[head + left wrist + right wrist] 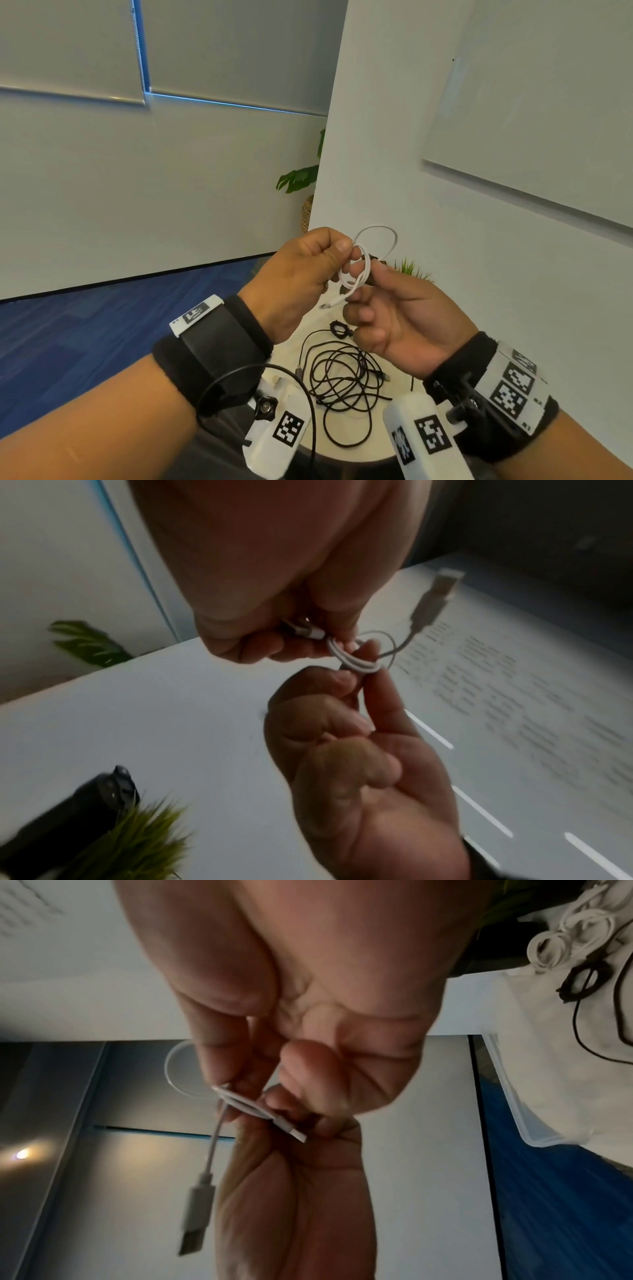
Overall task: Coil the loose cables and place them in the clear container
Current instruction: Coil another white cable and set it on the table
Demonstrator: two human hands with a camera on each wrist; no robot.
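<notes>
Both hands are raised above the table and share a thin white cable (359,270) wound into small loops. My left hand (337,253) pinches the loops between thumb and fingers. My right hand (368,287) pinches the same bundle from the other side. In the left wrist view the coil (356,664) sits between both sets of fingertips, with its USB plug (435,599) hanging free. The right wrist view shows that plug (195,1210) dangling and the small connector (291,1131) sticking out. The clear container (507,1091) shows only by its rim at the right.
Loose black cables (342,383) lie tangled on the round white table (342,452) under my hands, beside a small black coil (339,329). White coiled cables (565,939) lie past the container rim. A small green plant (411,269) stands by the wall.
</notes>
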